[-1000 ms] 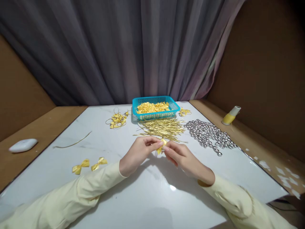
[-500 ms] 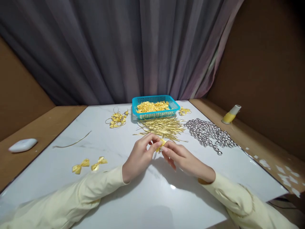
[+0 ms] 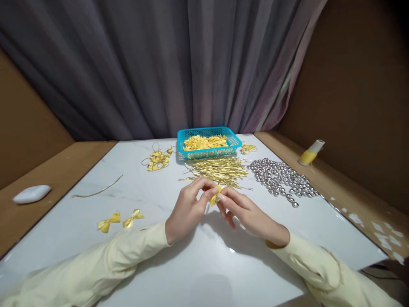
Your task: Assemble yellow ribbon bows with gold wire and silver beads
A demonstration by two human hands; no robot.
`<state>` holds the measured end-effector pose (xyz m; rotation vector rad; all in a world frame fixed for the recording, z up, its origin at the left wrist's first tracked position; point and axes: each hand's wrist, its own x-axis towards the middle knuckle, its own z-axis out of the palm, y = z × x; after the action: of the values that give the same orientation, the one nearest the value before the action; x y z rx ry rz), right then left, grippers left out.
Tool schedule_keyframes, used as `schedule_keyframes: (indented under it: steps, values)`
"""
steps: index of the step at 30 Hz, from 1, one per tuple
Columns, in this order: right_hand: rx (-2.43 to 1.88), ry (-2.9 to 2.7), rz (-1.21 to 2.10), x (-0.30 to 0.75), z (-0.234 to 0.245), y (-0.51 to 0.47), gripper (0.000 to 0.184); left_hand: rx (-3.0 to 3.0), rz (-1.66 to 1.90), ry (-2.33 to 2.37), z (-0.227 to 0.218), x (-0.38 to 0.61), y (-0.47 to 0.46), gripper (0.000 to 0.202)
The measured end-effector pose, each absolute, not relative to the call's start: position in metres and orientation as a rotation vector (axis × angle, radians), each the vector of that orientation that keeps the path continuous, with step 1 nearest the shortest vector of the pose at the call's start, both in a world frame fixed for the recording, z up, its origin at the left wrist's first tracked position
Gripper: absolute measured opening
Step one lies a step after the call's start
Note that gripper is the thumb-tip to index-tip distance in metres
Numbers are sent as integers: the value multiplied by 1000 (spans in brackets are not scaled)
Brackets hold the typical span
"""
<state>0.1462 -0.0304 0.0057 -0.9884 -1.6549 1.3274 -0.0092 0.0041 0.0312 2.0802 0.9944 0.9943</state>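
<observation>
Both hands meet over the middle of the table, just in front of a heap of gold ties. Between the thumb and fingers of my left hand (image 3: 191,207) is a small yellow ribbon bow (image 3: 213,200). At the bow's right side, a shiny silver bead (image 3: 217,198) shows by the fingertips of my right hand (image 3: 247,212), whose thumb and forefinger are pinched on it; the lower fingers curl loosely below. The fingertips partly cover bow and bead, so how they join is hidden. The gold twist ties (image 3: 220,170) lie beyond.
A blue basket (image 3: 209,154) of yellow bows stands at the back. Silver beads (image 3: 277,175) spread at right, near a thread cone (image 3: 311,153). Finished-looking bows with loops (image 3: 159,160) lie left of the basket. Nearer are two bows (image 3: 109,222), a single tie (image 3: 97,190) and a white object (image 3: 32,194).
The bow between my fingers has turned a little, so more of its yellow ribbon and the silver bead show. Both hands stay in nearly the same place.
</observation>
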Motion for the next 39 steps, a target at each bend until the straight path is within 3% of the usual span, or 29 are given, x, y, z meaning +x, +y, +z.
schedule_keyframes:
  steps: [8,23,31,35,39]
  values:
    - [-1102,-1795,903,148,5,-30,28,1839,827,976,42,-8,7,16]
    - [-1085,-1758,984,148,6,-29,26,1838,777,966,48,-10,7,20]
    - [-1165,-1872,700,154,4,-23,16,1651,599,951,54,-9,12,23]
    - [-1245,-1816,546,181,15,-11,18,1810,620,977,63,11,44,24]
    - [-1409,-1611,248,236,25,0,20,2375,698,1056,73,61,103,25]
